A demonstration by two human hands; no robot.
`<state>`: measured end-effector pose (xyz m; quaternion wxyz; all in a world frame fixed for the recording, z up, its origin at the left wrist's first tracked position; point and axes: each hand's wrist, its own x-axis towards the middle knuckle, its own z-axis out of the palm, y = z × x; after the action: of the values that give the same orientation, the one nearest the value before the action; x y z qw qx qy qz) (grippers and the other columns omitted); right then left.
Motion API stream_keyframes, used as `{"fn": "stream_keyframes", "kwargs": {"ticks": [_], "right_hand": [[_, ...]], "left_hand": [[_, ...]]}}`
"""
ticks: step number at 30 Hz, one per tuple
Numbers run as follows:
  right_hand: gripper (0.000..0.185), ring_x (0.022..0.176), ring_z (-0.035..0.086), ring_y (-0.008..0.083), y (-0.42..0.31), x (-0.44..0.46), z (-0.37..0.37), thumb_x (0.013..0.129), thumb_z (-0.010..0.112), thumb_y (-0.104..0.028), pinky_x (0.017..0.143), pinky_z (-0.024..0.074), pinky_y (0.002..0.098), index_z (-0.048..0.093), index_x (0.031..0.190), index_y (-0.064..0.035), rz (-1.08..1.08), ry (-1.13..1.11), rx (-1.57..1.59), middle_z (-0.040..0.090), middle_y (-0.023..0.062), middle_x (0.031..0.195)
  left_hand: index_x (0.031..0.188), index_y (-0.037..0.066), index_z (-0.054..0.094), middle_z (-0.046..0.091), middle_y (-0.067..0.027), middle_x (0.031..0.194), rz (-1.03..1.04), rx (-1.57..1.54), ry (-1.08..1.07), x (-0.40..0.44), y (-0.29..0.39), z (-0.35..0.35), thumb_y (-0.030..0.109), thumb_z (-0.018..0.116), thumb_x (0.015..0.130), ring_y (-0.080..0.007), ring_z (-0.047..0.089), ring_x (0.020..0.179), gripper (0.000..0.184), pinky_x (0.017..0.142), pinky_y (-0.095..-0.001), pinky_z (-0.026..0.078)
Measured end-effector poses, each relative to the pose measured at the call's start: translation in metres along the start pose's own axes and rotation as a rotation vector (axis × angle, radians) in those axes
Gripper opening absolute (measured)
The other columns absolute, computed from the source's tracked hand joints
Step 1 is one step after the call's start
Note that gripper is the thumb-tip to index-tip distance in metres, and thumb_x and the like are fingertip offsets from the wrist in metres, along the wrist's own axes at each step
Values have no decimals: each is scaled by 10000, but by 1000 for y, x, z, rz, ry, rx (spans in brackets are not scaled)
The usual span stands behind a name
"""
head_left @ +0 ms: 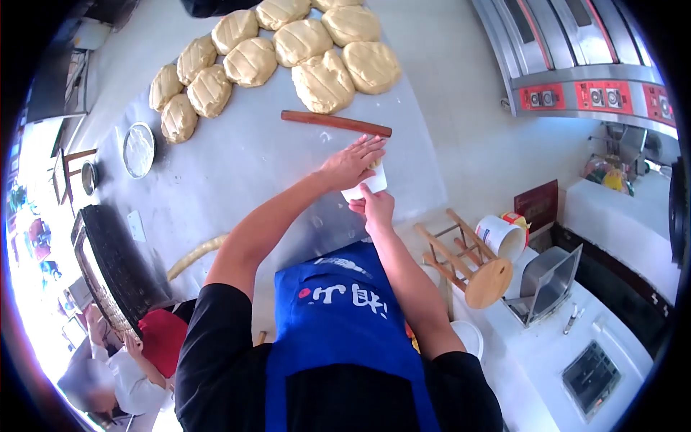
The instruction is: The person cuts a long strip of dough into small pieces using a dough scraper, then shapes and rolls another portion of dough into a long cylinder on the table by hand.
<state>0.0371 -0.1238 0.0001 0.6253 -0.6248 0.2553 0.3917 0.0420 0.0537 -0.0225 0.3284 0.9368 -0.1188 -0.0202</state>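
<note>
My left hand (354,164) lies flat with its fingers stretched out, over the upper edge of a white dough scraper (373,183). A small pale bit, perhaps dough, shows by its fingers. From below, my right hand (377,209) grips the near edge of the scraper between thumb and fingers. Just beyond my left fingertips a reddish-brown rolling pin (335,123) rests on the metal tabletop (237,165). Several flattened mounds of dough (322,81) sit in rows at the far side. A long strip of dough (196,256) lies left of my left forearm.
A round metal dish (139,150) with white residue and a white card-like piece (136,225) are on the left. A dark tray (108,263) borders the table, with a person (129,374) beyond. At right are a wooden stool (487,284), a white bucket (502,237) and ovens (576,65).
</note>
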Motion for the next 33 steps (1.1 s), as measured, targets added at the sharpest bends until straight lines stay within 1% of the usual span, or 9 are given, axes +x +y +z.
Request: {"fn": "stream_keyframes", "kwargs": {"ticks": [2, 4, 7, 10, 13, 17, 20, 22, 33], "right_hand": [[315, 603, 748, 263, -13, -4, 12, 986, 784, -185, 570, 653, 386, 661, 1004, 104, -10, -58, 39, 737, 180, 808], [330, 570, 716, 208, -25, -13, 10, 994, 774, -235, 542, 612, 353, 688, 907, 72, -225, -54, -136, 728, 139, 744], [413, 521, 645, 130, -37, 0, 3, 999, 755, -328, 455, 472, 331, 703, 775, 16, -849, 100, -742, 673, 49, 617], [383, 470, 628, 173, -83, -32, 46, 993, 733, -282, 415, 461, 362, 698, 768, 26, -879, 66, -868, 662, 85, 610], [258, 582, 633, 401, -111, -97, 105, 905, 700, -180, 594, 518, 511, 682, 753, 28, -1108, 19, -1189, 679, 209, 677], [257, 570, 637, 412, -88, -134, 163, 901, 676, -169, 580, 498, 514, 653, 705, -3, -1454, -9, -1250, 661, 181, 641], [233, 541, 633, 353, -63, -153, 193, 915, 665, -149, 546, 489, 470, 680, 744, 9, -1437, -88, -1027, 660, 157, 631], [332, 557, 524, 159, -52, -173, 209, 1007, 649, -143, 542, 437, 387, 618, 757, 74, -1332, -205, -770, 633, 89, 631], [368, 586, 464, 130, 1, -150, 152, 985, 667, -136, 528, 385, 379, 529, 708, 62, -1200, -269, -728, 582, 59, 651]], "left_hand": [[1607, 101, 443, 393, -148, 1703, -58, -191, 44, 0, -4, -4, 226, 699, 1007, -350, 250, 1628, 664, 1364, -479, 172], [1607, 122, 435, 425, -176, 1676, -221, -304, 121, -2, 2, 3, 230, 670, 1037, -401, 383, 1556, 625, 1281, -496, 351], [1604, 172, 466, 654, -176, 1404, -432, -781, 287, -1, 28, -17, 291, 629, 1078, -353, 666, 1248, 563, 1056, -448, 534], [1591, 124, 471, 690, -114, 1271, -481, -957, 658, -10, 45, -22, 329, 591, 1115, -222, 669, 1170, 532, 999, -379, 546], [1545, 92, 502, 675, -51, 1184, -485, -1329, 918, -41, 61, -40, 330, 550, 1146, -142, 664, 1074, 467, 919, -331, 563], [1444, 97, 552, 690, -91, 1282, -489, -1943, 1218, -89, 54, -59, 361, 553, 1138, -196, 704, 1123, 405, 956, -360, 602], [1449, 84, 539, 684, -128, 1344, -180, -2355, 1280, -148, 30, -63, 388, 548, 1131, -246, 703, 1183, 440, 984, -361, 606], [1438, 63, 537, 656, -174, 1396, -186, -2297, 1400, -203, 28, -79, 405, 552, 1121, -312, 675, 1267, 467, 998, -382, 628], [1343, -27, 532, 602, -213, 1364, 45, -2003, 2186, -543, -86, -82, 371, 558, 1121, -475, 599, 1347, 457, 943, -504, 690]]}}
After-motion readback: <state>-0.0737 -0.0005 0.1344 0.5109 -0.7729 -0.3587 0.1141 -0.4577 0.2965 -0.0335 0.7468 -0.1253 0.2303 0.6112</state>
